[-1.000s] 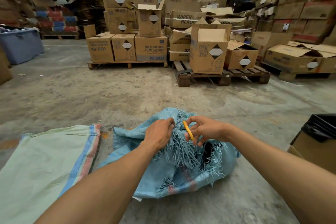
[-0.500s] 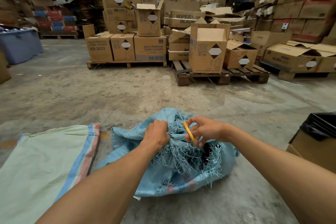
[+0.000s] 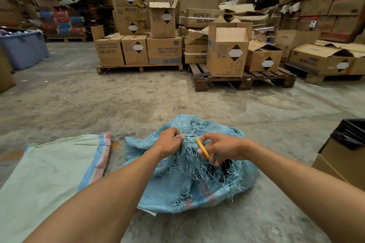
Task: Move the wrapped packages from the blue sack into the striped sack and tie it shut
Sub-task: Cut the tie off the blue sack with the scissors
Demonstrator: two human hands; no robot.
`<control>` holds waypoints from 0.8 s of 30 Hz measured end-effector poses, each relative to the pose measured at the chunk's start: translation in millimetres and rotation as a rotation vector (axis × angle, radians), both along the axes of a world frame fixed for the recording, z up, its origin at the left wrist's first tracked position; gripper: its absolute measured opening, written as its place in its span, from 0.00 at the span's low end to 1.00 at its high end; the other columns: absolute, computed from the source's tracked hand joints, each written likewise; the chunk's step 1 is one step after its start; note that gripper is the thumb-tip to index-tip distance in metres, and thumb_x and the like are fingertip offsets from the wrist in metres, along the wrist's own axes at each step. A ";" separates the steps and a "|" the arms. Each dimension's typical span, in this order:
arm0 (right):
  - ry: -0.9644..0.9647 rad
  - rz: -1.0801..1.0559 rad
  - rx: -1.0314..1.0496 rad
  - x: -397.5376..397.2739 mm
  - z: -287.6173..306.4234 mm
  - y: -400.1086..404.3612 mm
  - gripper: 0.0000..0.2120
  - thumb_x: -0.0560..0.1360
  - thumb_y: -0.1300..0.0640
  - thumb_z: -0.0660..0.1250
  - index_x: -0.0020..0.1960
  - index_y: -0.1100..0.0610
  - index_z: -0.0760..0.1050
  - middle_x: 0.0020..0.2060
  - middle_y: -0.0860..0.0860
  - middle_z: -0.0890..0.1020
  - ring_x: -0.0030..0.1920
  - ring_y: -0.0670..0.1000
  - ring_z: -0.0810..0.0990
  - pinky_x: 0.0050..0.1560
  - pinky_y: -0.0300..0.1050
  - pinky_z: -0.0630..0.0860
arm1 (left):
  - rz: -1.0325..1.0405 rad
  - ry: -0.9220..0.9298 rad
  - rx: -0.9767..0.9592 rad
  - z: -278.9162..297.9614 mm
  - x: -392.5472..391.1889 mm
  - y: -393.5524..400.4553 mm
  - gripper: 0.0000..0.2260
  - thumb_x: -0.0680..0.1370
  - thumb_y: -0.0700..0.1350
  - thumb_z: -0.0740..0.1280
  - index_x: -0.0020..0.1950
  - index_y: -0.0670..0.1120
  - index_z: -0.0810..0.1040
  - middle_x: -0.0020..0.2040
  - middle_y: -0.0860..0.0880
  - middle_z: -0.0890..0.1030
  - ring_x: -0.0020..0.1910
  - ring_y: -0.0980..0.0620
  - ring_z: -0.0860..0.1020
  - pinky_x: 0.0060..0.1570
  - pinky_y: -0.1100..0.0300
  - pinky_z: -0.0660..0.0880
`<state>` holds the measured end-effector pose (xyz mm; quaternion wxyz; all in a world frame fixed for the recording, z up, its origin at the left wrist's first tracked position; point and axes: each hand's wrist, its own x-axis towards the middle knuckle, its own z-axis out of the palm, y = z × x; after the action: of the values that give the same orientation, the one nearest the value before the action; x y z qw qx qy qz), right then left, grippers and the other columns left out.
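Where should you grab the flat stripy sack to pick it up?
Probably at its open end, the edge nearest the blue sack. The striped sack lies flat and looks empty on the floor, with its blue and red stripe band beside that frayed edge. Come from the right side, pinch that edge with the fingers and lift; the flat middle offers nothing to hold.

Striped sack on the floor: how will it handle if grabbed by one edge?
The striped sack lies flat and creased, so it is probably empty, light and floppy. Its woven surface may slide easily on the dusty concrete floor.
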<state>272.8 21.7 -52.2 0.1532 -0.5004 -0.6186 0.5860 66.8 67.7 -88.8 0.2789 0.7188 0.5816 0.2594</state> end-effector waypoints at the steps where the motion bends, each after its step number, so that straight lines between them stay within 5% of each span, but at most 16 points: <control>1: 0.011 -0.008 -0.021 -0.9 -1.1 0.0 0.10 0.78 0.58 0.69 0.56 0.55 0.69 0.42 0.54 0.80 0.36 0.49 0.75 0.35 0.43 0.74 | -0.013 -0.031 -0.022 1.4 -1.0 -1.5 0.06 0.81 0.46 0.63 0.48 0.44 0.73 0.44 0.48 0.76 0.45 0.50 0.73 0.43 0.59 0.66; 7: 0.087 0.043 -0.135 -5.0 -3.2 0.1 0.16 0.76 0.54 0.71 0.57 0.55 0.68 0.42 0.52 0.80 0.38 0.49 0.77 0.35 0.41 0.74 | -0.039 -0.281 -0.162 2.3 -5.8 -3.3 0.10 0.82 0.46 0.63 0.42 0.45 0.72 0.33 0.50 0.69 0.32 0.53 0.66 0.32 0.60 0.63; 11: 0.146 0.056 -0.161 -7.8 -2.7 -0.7 0.16 0.76 0.53 0.71 0.58 0.55 0.67 0.44 0.52 0.80 0.39 0.49 0.77 0.36 0.41 0.74 | -0.045 -0.303 -0.119 1.2 -10.5 -2.4 0.11 0.83 0.46 0.60 0.44 0.43 0.71 0.38 0.44 0.68 0.38 0.51 0.66 0.41 0.56 0.63; 18: 0.144 0.070 -0.209 -10.3 0.4 -3.8 0.12 0.77 0.51 0.69 0.54 0.53 0.68 0.44 0.52 0.80 0.38 0.49 0.77 0.33 0.40 0.73 | 0.022 -0.421 -0.056 -1.9 -11.7 4.5 0.09 0.81 0.45 0.65 0.42 0.44 0.75 0.35 0.47 0.74 0.37 0.50 0.72 0.41 0.54 0.70; 24: 0.155 0.101 -0.236 -18.7 0.7 -8.8 0.10 0.79 0.46 0.65 0.44 0.49 0.69 0.42 0.51 0.77 0.36 0.49 0.75 0.32 0.39 0.72 | 0.009 -0.504 -0.030 1.7 -12.5 -0.2 0.09 0.81 0.44 0.65 0.43 0.43 0.76 0.36 0.48 0.76 0.34 0.55 0.73 0.36 0.65 0.72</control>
<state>254.1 12.8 -51.5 0.1110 -0.4364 -0.5563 0.6984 54.4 67.5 -87.1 0.4244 0.6246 0.5009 0.4229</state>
